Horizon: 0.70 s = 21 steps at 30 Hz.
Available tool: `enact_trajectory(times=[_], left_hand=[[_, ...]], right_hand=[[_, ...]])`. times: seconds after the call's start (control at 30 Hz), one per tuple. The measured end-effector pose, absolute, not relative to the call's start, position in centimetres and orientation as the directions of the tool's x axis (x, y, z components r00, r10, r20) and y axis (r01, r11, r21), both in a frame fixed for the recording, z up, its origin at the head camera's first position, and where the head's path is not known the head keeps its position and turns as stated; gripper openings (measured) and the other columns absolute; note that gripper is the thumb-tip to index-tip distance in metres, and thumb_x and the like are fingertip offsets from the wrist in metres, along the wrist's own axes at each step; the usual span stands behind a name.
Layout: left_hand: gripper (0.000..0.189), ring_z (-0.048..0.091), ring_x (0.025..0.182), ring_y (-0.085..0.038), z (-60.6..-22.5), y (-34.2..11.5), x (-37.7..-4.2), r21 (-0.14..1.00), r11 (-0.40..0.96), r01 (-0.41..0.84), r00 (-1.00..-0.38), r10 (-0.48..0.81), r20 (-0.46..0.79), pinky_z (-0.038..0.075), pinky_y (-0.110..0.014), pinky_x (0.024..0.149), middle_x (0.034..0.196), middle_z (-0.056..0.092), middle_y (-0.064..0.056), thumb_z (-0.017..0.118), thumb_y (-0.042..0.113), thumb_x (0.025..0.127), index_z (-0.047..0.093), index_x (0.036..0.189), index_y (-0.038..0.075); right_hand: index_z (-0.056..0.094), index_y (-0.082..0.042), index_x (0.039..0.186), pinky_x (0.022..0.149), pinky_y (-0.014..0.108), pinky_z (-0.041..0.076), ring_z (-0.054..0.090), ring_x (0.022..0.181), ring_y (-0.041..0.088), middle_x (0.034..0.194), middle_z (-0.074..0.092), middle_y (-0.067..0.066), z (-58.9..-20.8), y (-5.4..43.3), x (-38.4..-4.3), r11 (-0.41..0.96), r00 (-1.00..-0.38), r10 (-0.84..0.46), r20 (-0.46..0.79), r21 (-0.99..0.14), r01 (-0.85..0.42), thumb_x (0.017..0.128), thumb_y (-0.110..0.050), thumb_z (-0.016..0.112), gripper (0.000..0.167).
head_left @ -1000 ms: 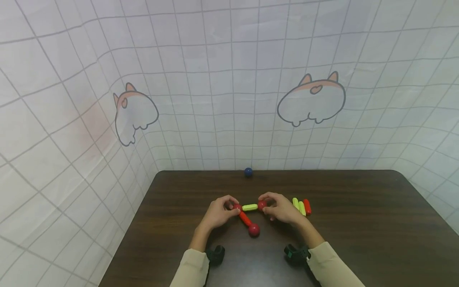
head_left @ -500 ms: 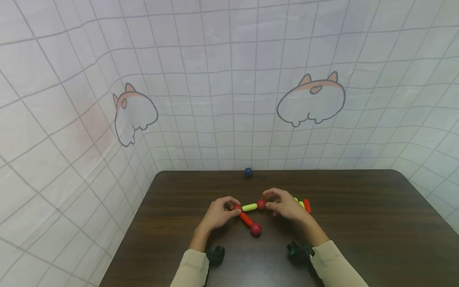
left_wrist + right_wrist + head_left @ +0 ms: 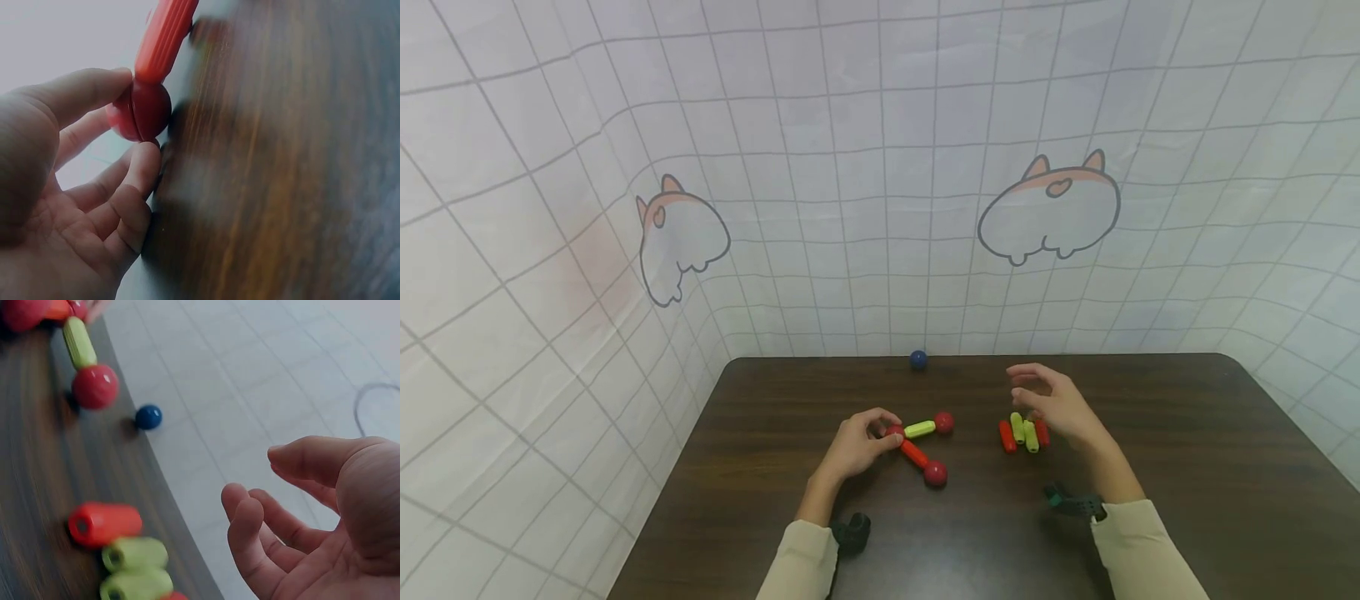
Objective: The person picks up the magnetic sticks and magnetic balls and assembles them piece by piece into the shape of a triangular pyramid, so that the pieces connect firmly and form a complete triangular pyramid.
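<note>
Our left grip (image 3: 859, 442) pinched a red ball (image 3: 152, 109), likely steadying the assembly (image 3: 914, 454). Our empty right grip (image 3: 1062, 406) probably needed lowering toward nearby rods (image 3: 1017, 427).

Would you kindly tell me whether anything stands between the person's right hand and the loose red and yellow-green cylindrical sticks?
Nothing visible stands between the right hand and the loose red and yellow-green cylindrical sticks; the shiny blue ball lies off to one side.

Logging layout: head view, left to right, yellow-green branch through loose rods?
Left hand, pinched glossy red ball, yellow-green plastic rod, second red ball, loose red rod, loose yellow-green rod, another yellow-green rod, last red rod.
</note>
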<state>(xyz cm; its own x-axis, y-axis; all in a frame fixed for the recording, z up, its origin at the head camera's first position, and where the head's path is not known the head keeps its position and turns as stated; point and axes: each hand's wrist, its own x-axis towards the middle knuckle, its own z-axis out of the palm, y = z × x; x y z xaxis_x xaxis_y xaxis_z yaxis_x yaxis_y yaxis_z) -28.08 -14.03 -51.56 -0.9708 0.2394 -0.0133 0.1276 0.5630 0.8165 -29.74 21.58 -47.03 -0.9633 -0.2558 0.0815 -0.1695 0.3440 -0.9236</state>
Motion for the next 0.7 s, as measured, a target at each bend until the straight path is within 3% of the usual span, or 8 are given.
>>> enact_trajectory(times=[0.2,0.37,0.7], left_hand=[[0.024,0.057,0.079,-0.018,-51.6,-13.9,-28.1,0.814,0.565,0.131,-0.973,0.232,-0.004,0.044,-0.032,0.065,0.096,0.064,-0.003,0.076,0.029,0.093,0.073,0.115,0.020],[0.023,0.056,0.078,-0.018,-51.6,-13.9,-28.1,0.813,0.567,0.128,-0.975,0.224,-0.003,0.043,-0.032,0.065,0.095,0.064,-0.002,0.076,0.030,0.093,0.074,0.114,0.021],[0.023,0.057,0.084,-0.019,-51.5,-13.8,-28.1,0.812,0.570,0.121,-0.976,0.218,-0.008,0.044,-0.033,0.069,0.097,0.065,-0.002,0.076,0.030,0.093,0.074,0.114,0.020]], right_hand=[[0.053,-0.004,0.142,0.079,0.044,0.058,0.068,0.105,0.031,0.139,0.054,0.031,-47.6,23.8,-29.2,0.410,-0.974,-0.218,0.055,-0.901,-0.143,0.102,-0.017,0.064,0.043],[0.053,-0.002,0.142,0.075,0.038,0.057,0.067,0.102,0.027,0.132,0.059,0.028,-48.5,24.8,-28.8,0.487,-0.976,-0.217,0.014,-0.865,-0.121,0.102,-0.016,0.063,0.044],[0.058,0.000,0.136,0.060,0.032,0.050,0.054,0.072,0.017,0.100,0.062,0.013,-50.3,25.6,-29.2,0.559,-0.971,-0.233,-0.054,-0.824,-0.089,0.098,-0.015,0.068,0.042]])
